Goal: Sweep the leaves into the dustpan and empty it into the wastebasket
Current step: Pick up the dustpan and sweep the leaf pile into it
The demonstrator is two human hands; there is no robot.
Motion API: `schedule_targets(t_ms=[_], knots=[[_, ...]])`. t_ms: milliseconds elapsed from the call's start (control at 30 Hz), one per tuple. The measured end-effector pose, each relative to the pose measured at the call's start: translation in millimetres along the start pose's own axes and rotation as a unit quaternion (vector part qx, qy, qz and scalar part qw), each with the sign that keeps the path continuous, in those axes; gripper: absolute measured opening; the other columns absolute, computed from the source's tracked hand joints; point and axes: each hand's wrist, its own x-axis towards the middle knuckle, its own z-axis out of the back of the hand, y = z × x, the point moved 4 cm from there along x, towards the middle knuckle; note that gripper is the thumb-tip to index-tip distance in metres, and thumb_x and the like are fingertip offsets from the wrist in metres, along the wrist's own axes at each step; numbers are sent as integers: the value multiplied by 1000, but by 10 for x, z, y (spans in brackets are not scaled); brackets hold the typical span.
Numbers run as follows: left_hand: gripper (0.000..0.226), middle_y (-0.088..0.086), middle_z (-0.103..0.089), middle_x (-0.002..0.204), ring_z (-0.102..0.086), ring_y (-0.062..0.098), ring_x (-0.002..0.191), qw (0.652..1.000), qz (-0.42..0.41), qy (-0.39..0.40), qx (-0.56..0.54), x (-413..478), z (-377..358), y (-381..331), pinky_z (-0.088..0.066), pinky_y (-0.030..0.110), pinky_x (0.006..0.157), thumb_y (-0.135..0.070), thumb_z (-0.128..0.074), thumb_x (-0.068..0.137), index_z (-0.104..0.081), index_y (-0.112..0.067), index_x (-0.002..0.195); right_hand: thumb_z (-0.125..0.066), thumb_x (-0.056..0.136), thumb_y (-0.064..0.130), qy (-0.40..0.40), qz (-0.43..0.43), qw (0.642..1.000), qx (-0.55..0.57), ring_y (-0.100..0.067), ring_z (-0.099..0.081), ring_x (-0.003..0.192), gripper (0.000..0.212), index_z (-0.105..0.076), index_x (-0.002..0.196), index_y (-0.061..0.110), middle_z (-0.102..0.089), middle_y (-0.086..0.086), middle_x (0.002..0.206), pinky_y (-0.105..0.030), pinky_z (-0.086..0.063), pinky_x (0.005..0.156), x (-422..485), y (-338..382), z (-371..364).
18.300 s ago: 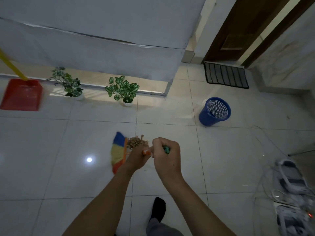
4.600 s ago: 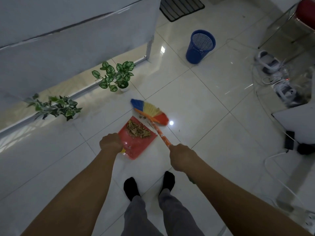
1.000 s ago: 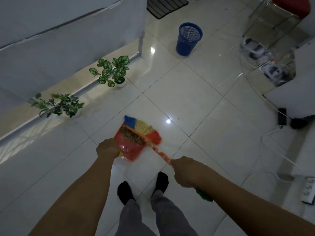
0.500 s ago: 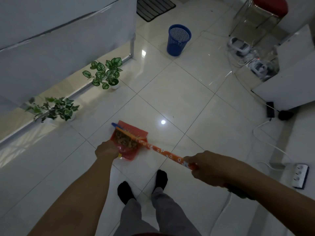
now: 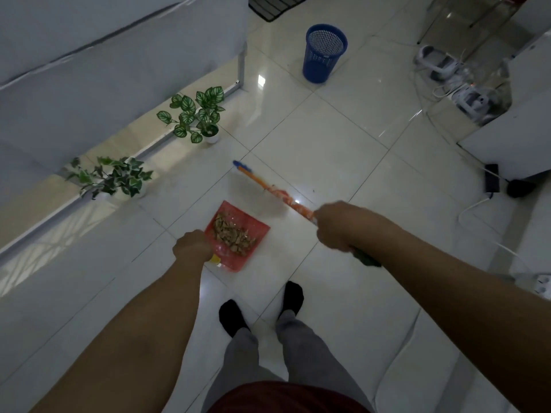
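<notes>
A red dustpan (image 5: 256, 229) lies low over the tiled floor in front of my feet, with a heap of dry brown leaves (image 5: 234, 234) in it. My left hand (image 5: 193, 247) is shut on its yellow handle at the near edge. My right hand (image 5: 338, 225) is shut on the orange broom (image 5: 277, 193), whose stick slants up and left, blue tip pointing away, clear of the dustpan. The blue mesh wastebasket (image 5: 323, 53) stands upright far ahead, well beyond both hands.
Two small potted plants (image 5: 198, 114) (image 5: 111, 175) stand along the white partition on the left. Cables, a power strip (image 5: 541, 286) and white devices (image 5: 438, 59) lie on the right by a white cabinet. A dark doormat (image 5: 274, 4) is at the top.
My right hand has lifted the broom off the dustpan and swung it to the right and away. The leaves now lie uncovered in the pan. My left hand has kept its grip.
</notes>
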Motion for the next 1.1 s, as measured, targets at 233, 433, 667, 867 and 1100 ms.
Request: schedule_targets(t_ms=[233,433,667,867,1100], knots=[[30,12,-68,109,-68,25,99,1000,8,4,1,-106,-88,152,-52,27,78,-18,-64,82,-62,-4,109,-50,89,4,-42,-22,999,21,-17,-46,63,44,-51,132,5,-42,-6,73,-28,-44,62,657,437,-300],[47,9,-65,118,-64,24,106,999,11,22,-27,-209,-326,255,-52,29,84,-35,-67,85,-58,-8,121,-53,79,0,-8,-38,999,33,-17,-42,53,52,-54,131,7,-41,-6,66,-28,-27,41,791,656,-714],[47,10,-62,123,-62,25,110,999,-3,33,-36,-320,-480,298,-51,29,83,-33,-66,87,-56,-6,124,-51,83,-1,-16,-20,999,25,-17,-40,54,46,-53,129,4,-38,-5,67,-28,-34,47,683,829,-840],[44,8,-62,121,-62,24,109,998,-19,36,-50,-425,-656,184,-45,24,75,-34,-66,85,-58,-9,121,-48,90,2,-3,-5,999,47,-27,-60,107,45,-46,135,1,-58,-14,120,-33,-40,70,531,970,-1008],[39,9,-63,121,-62,26,110,996,-25,28,-78,-548,-806,48,-49,28,83,-25,-60,86,-57,-8,122,-51,89,5,6,40,999,-2,-21,-48,78,54,-41,141,9,-57,-13,106,-29,-41,68,124,784,-1291]])
